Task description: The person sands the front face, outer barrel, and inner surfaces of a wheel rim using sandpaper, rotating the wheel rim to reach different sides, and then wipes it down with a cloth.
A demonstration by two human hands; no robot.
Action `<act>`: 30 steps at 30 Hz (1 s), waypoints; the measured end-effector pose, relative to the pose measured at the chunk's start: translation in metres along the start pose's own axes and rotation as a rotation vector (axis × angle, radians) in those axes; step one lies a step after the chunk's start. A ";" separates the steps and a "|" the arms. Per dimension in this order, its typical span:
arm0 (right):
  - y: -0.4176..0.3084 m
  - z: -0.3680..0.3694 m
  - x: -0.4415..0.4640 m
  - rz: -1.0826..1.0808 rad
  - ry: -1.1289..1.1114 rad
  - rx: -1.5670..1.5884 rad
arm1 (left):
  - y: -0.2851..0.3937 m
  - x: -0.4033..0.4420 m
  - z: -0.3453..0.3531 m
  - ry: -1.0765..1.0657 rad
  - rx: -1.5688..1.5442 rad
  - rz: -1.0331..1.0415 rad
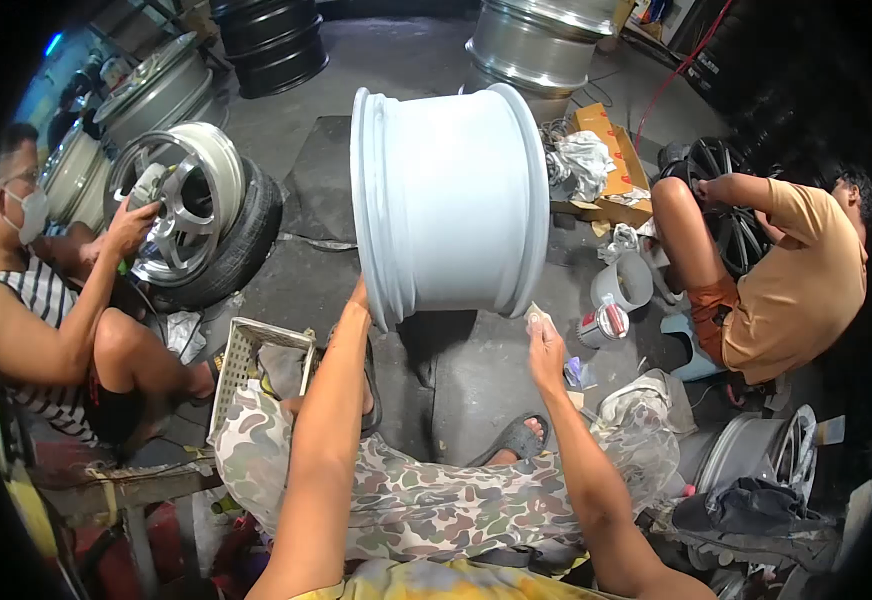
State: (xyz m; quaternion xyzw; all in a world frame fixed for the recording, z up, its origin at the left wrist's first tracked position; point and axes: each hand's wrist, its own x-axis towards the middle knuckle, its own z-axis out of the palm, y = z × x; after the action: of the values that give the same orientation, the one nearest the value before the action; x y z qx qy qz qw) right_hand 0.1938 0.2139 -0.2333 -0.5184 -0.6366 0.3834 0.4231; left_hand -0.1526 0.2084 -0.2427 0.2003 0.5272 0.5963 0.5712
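Note:
A pale grey wheel barrel (448, 200) fills the middle of the head view, its flanged rims at left and right. My left hand (360, 294) reaches the lower part of the left rim. Its fingers are hidden behind that rim, so their grip does not show. Just below the lower right rim, my right hand (546, 345) is closed on a small beige piece of sandpaper (537, 314), thumb laid over it. The sandpaper is close to the rim edge; whether it touches cannot be made out.
A person (51, 300) at left works on a spoked wheel (181, 225) over a tyre (251, 240). Another person (786, 270) at right handles a black wheel (736, 225). A basket (241, 365), a bucket (624, 283), a can (604, 325) and a cardboard box (621, 165) stand nearby.

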 end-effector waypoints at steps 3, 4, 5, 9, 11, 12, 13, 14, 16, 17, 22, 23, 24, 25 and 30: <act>-0.007 0.013 0.012 -0.012 0.009 0.010 | -0.006 0.010 0.001 0.002 -0.004 -0.030; -0.017 0.013 0.016 -0.002 -0.006 -0.021 | -0.007 0.013 0.001 0.000 -0.006 -0.040; -0.023 0.014 0.021 0.005 -0.022 -0.053 | -0.009 0.015 0.000 0.000 -0.008 -0.050; -0.022 0.019 0.035 0.118 -0.116 -0.144 | -0.015 0.018 -0.005 0.009 -0.007 -0.086; -0.023 0.021 0.037 0.187 -0.165 -0.158 | -0.015 0.017 -0.008 0.011 -0.001 -0.102; -0.017 0.023 0.037 0.187 -0.162 -0.157 | -0.016 0.015 -0.010 0.016 -0.002 -0.111; -0.009 0.028 0.037 0.128 -0.097 -0.156 | -0.017 0.013 -0.012 0.017 -0.002 -0.119; -0.002 0.031 0.038 0.067 -0.031 -0.153 | -0.018 0.010 -0.013 0.019 0.000 -0.127; 0.000 0.031 0.035 0.075 -0.042 -0.153 | -0.022 0.004 -0.014 0.020 0.004 -0.142; -0.001 0.029 0.033 0.083 -0.059 -0.154 | -0.023 0.000 -0.014 0.018 0.004 -0.152; 0.008 0.019 0.002 -0.026 -0.086 -0.260 | -0.022 -0.030 -0.019 0.027 0.021 -0.199; 0.016 0.019 -0.005 -0.200 -0.031 -0.314 | -0.021 -0.041 -0.021 0.034 0.024 -0.217; 0.006 0.013 -0.014 -0.199 -0.025 -0.302 | -0.021 -0.050 -0.021 0.043 0.027 -0.230; -0.022 0.002 -0.022 -0.126 -0.024 -0.242 | -0.019 -0.059 -0.020 0.049 0.035 -0.237; -0.098 -0.043 -0.047 -0.153 -0.061 -0.249 | -0.005 -0.112 -0.010 0.067 0.084 -0.296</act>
State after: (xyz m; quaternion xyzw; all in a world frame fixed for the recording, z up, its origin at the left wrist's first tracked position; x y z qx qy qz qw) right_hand 0.2056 0.1534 -0.1339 -0.5050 -0.7296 0.2836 0.3638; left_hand -0.1288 0.1032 -0.2095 0.1240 0.5942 0.4894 0.6261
